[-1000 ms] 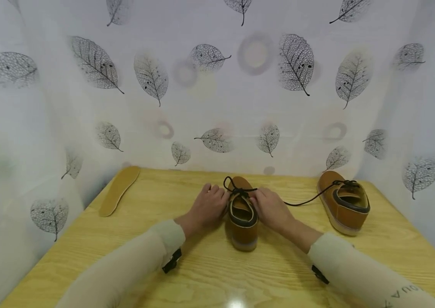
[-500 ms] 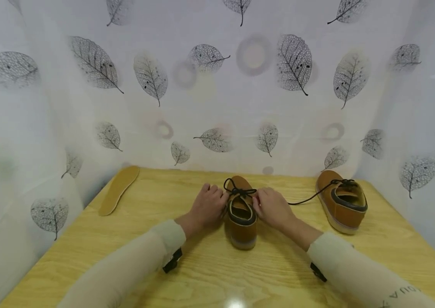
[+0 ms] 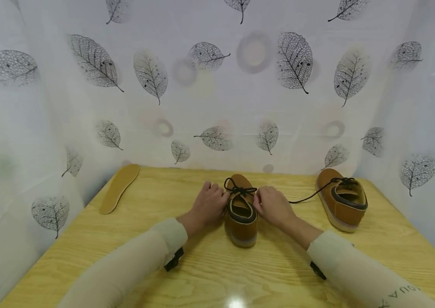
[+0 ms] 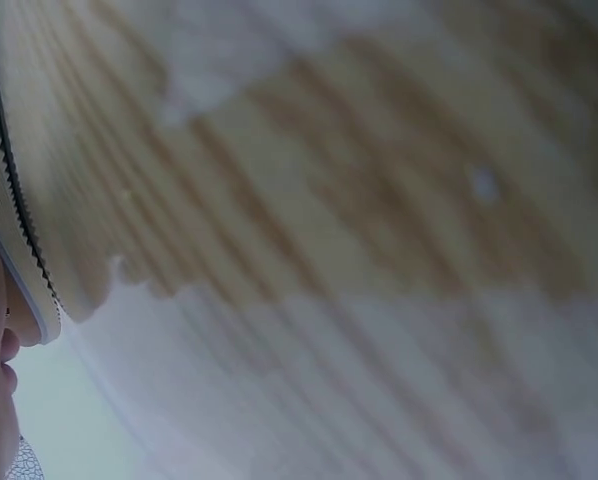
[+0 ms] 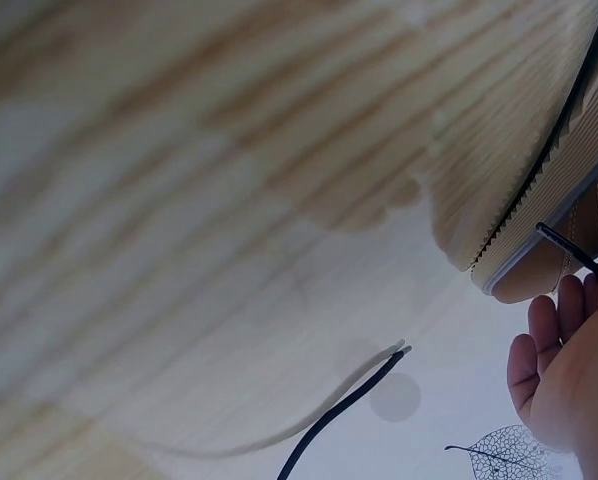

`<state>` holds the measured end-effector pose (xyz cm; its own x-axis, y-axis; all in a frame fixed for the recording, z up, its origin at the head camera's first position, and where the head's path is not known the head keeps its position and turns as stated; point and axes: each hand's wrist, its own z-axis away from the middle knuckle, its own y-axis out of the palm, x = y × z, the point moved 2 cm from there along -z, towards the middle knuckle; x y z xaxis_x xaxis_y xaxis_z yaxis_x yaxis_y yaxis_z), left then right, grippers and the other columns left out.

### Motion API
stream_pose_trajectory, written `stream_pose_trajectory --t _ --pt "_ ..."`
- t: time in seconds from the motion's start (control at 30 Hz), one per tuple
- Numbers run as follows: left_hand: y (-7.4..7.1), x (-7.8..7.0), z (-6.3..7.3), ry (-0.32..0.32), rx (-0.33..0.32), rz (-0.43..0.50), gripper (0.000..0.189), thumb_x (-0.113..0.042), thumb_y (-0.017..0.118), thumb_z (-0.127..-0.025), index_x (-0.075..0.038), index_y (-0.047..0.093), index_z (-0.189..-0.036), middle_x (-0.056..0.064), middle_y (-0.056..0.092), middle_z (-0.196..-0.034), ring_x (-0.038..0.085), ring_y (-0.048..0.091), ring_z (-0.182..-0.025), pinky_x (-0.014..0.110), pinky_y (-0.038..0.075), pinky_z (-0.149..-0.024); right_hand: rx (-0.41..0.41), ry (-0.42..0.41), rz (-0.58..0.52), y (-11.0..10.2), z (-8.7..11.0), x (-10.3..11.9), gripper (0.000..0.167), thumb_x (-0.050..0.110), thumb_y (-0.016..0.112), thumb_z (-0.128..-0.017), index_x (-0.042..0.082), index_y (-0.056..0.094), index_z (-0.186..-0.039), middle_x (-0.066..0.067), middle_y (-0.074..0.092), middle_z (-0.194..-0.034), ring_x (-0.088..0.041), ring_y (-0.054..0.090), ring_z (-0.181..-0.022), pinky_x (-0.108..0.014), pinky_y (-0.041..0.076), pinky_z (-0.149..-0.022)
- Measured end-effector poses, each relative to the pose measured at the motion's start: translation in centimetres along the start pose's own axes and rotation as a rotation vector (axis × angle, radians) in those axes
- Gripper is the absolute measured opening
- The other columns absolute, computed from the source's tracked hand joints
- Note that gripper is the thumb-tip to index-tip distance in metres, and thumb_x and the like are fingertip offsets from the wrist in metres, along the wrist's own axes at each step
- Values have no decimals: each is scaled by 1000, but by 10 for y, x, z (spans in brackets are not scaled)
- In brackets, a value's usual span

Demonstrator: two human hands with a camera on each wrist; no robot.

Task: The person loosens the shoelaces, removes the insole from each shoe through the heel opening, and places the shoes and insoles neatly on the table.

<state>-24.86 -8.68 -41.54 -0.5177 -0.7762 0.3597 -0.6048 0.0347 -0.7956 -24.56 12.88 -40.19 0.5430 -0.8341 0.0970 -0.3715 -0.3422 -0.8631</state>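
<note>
A brown lace-up shoe (image 3: 243, 229) stands in the middle of the table, heel towards me. Its black shoelace (image 3: 240, 189) is tied in a bow, one loop standing up on the left. My left hand (image 3: 209, 203) is at the shoe's left side, curled fingers pinching the lace close to the upper; the fingertips are partly hidden. On the other side my right hand (image 3: 273, 206) pinches the lace too. In the right wrist view its curled fingers (image 5: 544, 335) lie beside the shoe's sole, and a black lace end (image 5: 564, 245) sticks out near them.
A second brown shoe (image 3: 345, 209) stands at the right, its long black lace (image 3: 306, 200) trailing towards my right hand. A tan insole (image 3: 120, 188) lies at the back left of the wooden table (image 3: 202, 273). A leaf-patterned curtain (image 3: 217, 94) hangs behind and around.
Both hands keep to the shoe's sides, the right having shifted very slightly. The bow looks more spread out and neater than a second ago.
</note>
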Motion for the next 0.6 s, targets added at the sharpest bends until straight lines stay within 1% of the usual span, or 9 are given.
stream_pose_trajectory --t 0.2,0.4,0.6 --pt "2 0 0 -9 -13 -18 21 -28 55 -95 -11 68 -94 6 66 -83 25 58 -80 42 38 -83 3 33 -11 1 0 -2 14 13 61 -88 11 56 -75 0 54 -70 -14 49 -64 -29 45 -57" --pt "2 -2 0 -12 -27 -33 20 -29 56 -94 -12 65 -87 5 65 -78 24 56 -75 41 38 -81 11 52 -21 1 1 -2 14 13 62 -86 11 56 -74 0 54 -70 -14 50 -64 -30 46 -58" --pt "3 -3 0 -15 -24 -26 22 -28 56 -94 -11 64 -84 6 64 -77 25 56 -73 42 37 -80 31 76 -35 0 2 -2 14 12 62 -86 11 56 -73 0 54 -70 -14 50 -64 -30 46 -58"
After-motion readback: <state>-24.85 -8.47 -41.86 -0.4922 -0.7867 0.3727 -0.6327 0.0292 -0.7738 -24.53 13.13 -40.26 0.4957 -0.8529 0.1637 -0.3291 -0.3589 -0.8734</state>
